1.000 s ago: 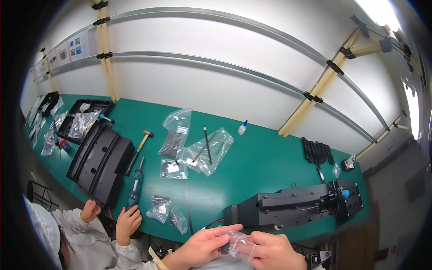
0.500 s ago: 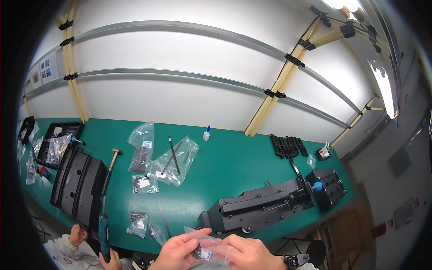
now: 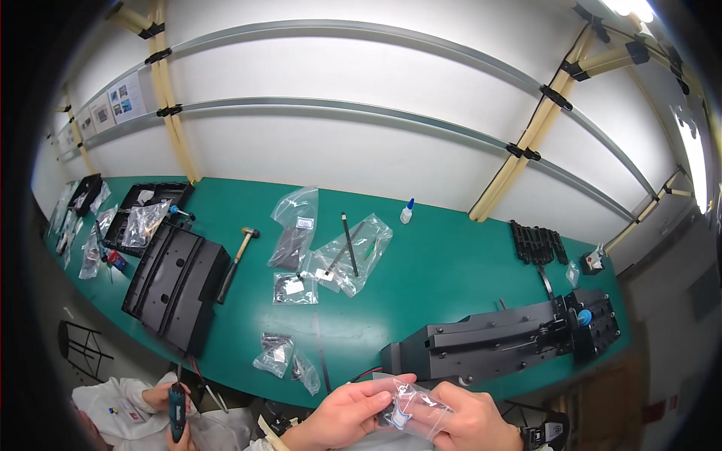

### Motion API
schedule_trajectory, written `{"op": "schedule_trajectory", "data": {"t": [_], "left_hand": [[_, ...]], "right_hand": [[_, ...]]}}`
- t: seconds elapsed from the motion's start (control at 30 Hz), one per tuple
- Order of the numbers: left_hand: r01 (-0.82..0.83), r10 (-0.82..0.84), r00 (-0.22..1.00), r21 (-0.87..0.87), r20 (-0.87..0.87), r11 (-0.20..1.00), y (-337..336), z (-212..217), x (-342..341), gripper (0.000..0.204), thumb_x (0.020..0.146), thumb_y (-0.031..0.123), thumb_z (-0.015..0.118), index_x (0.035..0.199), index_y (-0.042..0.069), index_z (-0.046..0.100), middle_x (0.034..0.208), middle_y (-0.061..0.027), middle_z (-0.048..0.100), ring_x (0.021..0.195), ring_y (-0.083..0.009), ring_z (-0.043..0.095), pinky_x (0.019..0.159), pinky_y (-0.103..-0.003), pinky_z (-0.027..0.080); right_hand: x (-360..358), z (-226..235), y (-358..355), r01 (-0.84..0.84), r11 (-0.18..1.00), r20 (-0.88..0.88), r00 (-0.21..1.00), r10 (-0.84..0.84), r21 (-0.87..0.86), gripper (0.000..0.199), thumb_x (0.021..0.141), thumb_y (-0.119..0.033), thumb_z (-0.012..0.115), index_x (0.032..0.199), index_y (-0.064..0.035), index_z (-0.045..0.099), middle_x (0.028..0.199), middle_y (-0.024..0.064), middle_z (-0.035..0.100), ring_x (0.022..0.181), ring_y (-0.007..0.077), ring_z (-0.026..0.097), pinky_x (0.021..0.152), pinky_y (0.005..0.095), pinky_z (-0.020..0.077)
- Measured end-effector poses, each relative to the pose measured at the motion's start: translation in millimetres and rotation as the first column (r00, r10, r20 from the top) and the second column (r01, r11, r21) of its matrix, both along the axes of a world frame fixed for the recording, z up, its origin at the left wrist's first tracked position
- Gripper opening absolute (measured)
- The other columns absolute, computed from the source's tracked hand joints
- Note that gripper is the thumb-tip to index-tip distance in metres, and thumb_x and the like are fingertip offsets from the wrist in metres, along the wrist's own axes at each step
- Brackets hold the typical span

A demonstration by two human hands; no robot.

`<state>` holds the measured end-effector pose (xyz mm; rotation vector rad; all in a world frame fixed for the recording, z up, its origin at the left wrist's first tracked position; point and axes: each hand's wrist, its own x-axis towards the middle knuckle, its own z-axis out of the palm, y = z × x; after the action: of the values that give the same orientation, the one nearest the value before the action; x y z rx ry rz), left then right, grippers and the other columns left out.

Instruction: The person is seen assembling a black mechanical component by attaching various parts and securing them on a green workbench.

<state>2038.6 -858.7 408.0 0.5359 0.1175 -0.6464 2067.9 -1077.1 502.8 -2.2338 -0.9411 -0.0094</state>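
Observation:
At the bottom middle of the view, my left hand (image 3: 347,412) and my right hand (image 3: 470,417) both pinch a small clear plastic bag (image 3: 412,406) with small dark parts and a white label inside. The bag hangs in the air just in front of the green table's (image 3: 451,278) near edge. Right behind it on the table lies a long black machine assembly (image 3: 500,342).
A black ribbed panel (image 3: 174,284), a hammer (image 3: 237,252), several clear bags of parts (image 3: 331,255), a small glue bottle (image 3: 407,212) and black trays (image 3: 147,199) lie on the table. Another person at lower left holds a blue-black power screwdriver (image 3: 177,402).
The view has swung left and tilted, so the table contents shifted in the picture. My hands keep hold of the bag, now lower and more to the right.

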Motion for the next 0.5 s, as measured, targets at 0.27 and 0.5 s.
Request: {"op": "schedule_trajectory", "data": {"t": [0.27, 0.5], "left_hand": [[0.037, -0.035, 0.995, -0.014, 0.096, 0.999, 7.9, 12.1, 0.0, 0.062, 0.106, -0.001, 0.053, 0.163, -0.007, 0.030, 0.158, -0.0192, 0.050, 0.143, -0.0284, 0.054, 0.120, -0.048, 0.046], [-0.085, 0.103, 0.983, -0.119, 0.150, 0.989, -0.5, -0.8, -0.6, 0.059, 0.105, 0.004, 0.061, 0.159, -0.006, 0.039, 0.147, -0.0213, 0.061, 0.133, -0.0315, 0.063, 0.112, -0.043, 0.053]], "right_hand": [[1.8, -5.1, 3.7, 0.005, 1.000, 0.140, 0.990, -0.007, 0.010, 0.026, 0.083, -0.008, 0.080, 0.108, -0.0118, 0.077, 0.081, 0.0097, 0.057, 0.068, 0.0305, 0.063, 0.057, 0.0414, 0.0501], [5.5, 0.4, 4.5, 0.006, 1.000, 0.134, 0.991, -0.002, -0.029, 0.019, 0.086, -0.008, 0.076, 0.105, -0.0092, 0.076, 0.084, 0.0084, 0.059, 0.073, 0.0294, 0.065, 0.059, 0.0407, 0.0523]]}}
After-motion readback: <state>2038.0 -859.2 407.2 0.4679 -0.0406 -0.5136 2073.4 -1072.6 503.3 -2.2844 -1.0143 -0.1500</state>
